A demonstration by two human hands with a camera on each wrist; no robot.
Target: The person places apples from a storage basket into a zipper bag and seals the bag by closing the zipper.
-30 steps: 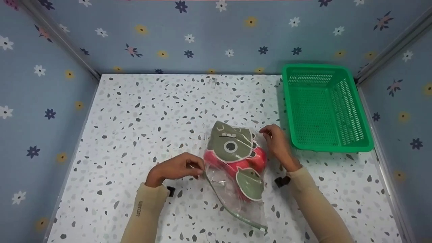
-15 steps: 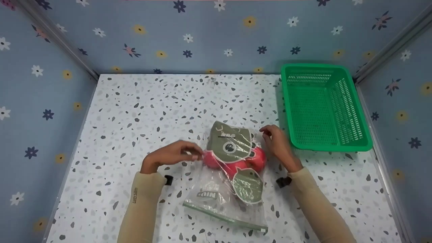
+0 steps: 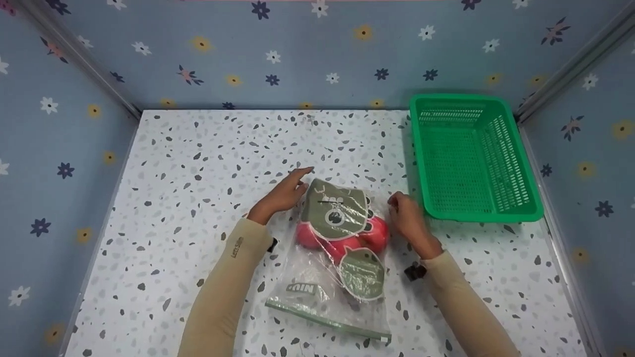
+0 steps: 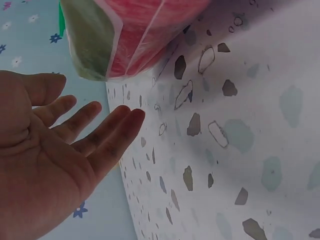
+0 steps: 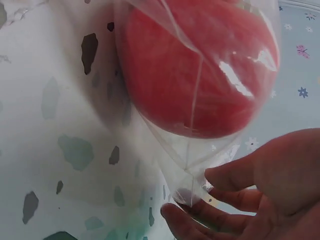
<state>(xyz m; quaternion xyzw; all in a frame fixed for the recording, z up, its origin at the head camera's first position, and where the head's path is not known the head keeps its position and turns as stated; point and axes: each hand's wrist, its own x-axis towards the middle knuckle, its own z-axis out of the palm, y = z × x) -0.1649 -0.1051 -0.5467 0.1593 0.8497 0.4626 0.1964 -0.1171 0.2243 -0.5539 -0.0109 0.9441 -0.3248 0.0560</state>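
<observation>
A clear plastic zip bag (image 3: 322,270) with green cartoon-animal prints lies on the speckled tabletop, its green zip edge towards me. Large round red things (image 3: 373,234) show through it, one filling much of the right wrist view. My left hand (image 3: 285,193) is beside the bag's far left corner, fingers extended and nothing in them; in the left wrist view its palm (image 4: 55,150) faces the bag with a gap. At the far right corner, my right hand (image 3: 409,218) has the bag's plastic tip between thumb and fingers (image 5: 185,222), holding it lightly.
A green perforated plastic basket (image 3: 419,163) stands at the back right, close to my right hand. Blue flowered walls (image 3: 297,54) border the table (image 3: 223,144) at the back and both sides.
My left hand released the zip edge and moved up along the bag to its far left corner. The mouth end now lies spread flat. My right hand shifted slightly nearer me.
</observation>
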